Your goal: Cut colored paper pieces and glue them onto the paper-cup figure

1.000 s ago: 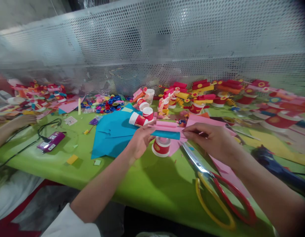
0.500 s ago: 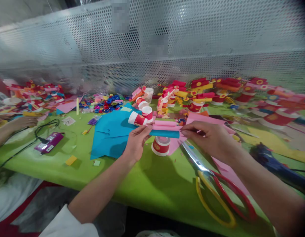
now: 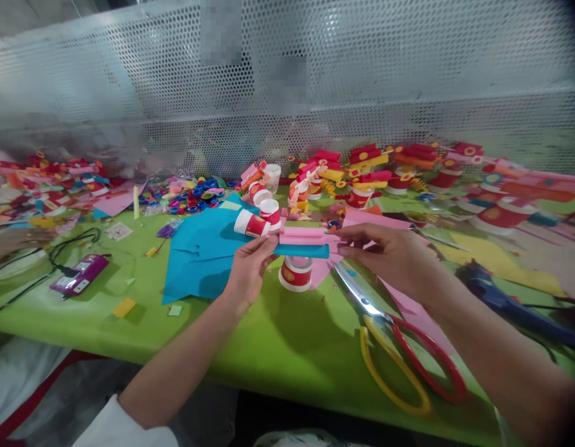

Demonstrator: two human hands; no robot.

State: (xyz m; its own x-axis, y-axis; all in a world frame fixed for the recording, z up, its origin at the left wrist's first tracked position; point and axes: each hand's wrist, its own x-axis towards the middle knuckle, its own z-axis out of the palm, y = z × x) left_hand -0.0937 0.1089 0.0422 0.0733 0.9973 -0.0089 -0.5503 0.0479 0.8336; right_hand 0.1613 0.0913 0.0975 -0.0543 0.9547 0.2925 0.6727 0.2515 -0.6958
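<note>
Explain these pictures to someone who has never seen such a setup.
There is no machine: a person works with two bare hands. Every picture comes from one camera worn on that person's head, looking forward and down. The left hand grips one end of some pink and blue paper rolls; the right hand is at the other end, its exact hold hard to see. A red-and-white cup shows just below. On the green table lie large scissors, a blue sheet and a purple box with a cord.

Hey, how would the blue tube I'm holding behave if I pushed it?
The blue tube looks like rolled paper, so it's probably light and could dent when pinched. Held straight without sagging, it seems fairly stiff lengthwise. Its rounded side might roll if loose.
</note>
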